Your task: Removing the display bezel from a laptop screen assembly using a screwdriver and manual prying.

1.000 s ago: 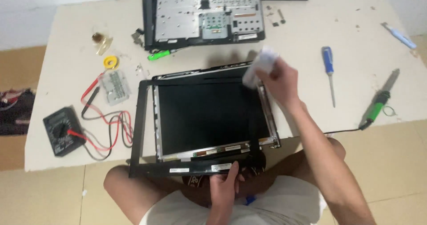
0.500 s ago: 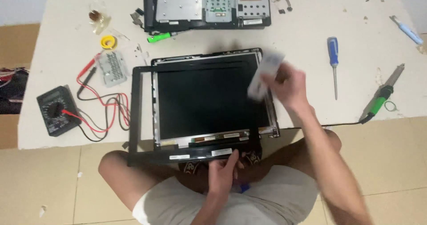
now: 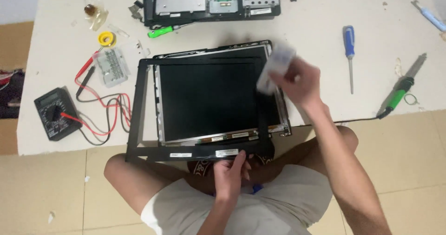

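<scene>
A bare laptop screen panel (image 3: 209, 100) lies on the white table (image 3: 316, 35), with a loose black bezel frame (image 3: 137, 109) over it, shifted left and toward me. My left hand (image 3: 231, 170) pinches the bezel's near edge over my lap. My right hand (image 3: 299, 79) is over the panel's right upper corner, holding a pale wad of cloth or tissue (image 3: 276, 64), blurred by motion.
A laptop base (image 3: 211, 0) lies at the table's far edge with a green screwdriver (image 3: 163, 30) beside it. A multimeter (image 3: 53, 114) with red and black leads sits at left, near a clear parts box (image 3: 111, 66). A blue screwdriver (image 3: 349, 49) and soldering iron (image 3: 400, 88) lie right.
The black bezel has slid left and toward me off the panel. My right hand with the cloth has moved down along the panel's right side. The view has shifted.
</scene>
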